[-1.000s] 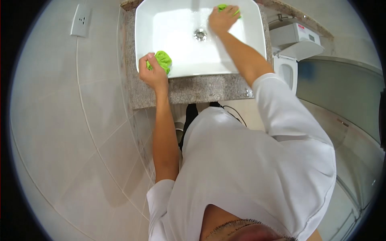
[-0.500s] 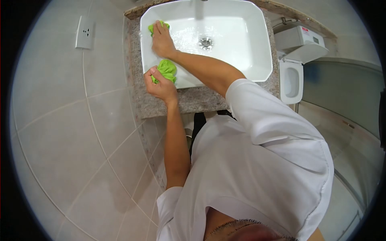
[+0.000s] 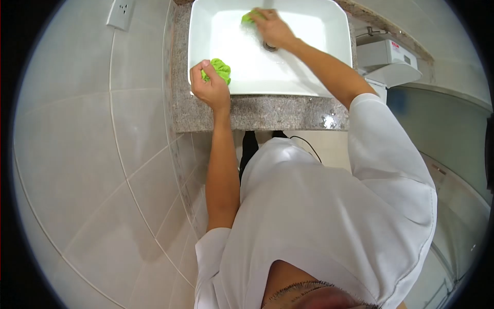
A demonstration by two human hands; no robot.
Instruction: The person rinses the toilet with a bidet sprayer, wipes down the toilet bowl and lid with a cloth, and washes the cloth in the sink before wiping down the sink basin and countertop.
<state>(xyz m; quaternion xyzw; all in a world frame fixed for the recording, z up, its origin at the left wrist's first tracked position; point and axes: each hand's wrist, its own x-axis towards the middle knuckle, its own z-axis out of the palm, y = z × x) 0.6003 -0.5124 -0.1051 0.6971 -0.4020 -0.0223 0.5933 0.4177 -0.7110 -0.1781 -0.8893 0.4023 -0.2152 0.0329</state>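
The basin (image 3: 309, 67) floor lies open at the lower right of the bowl, hemmed by its walls, the left hand (image 3: 210, 88) on the front rim and the right hand (image 3: 275, 28) over the drain.

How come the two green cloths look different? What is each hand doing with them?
The left hand grips its green cloth bunched into a ball at the front rim of the white sink. The right hand presses the other green cloth flat on the wet basin, by the drain. The bunched cloth shows plainly; the flat one is mostly hidden under the fingers. Both are the same bright green, and each has one hand on it.
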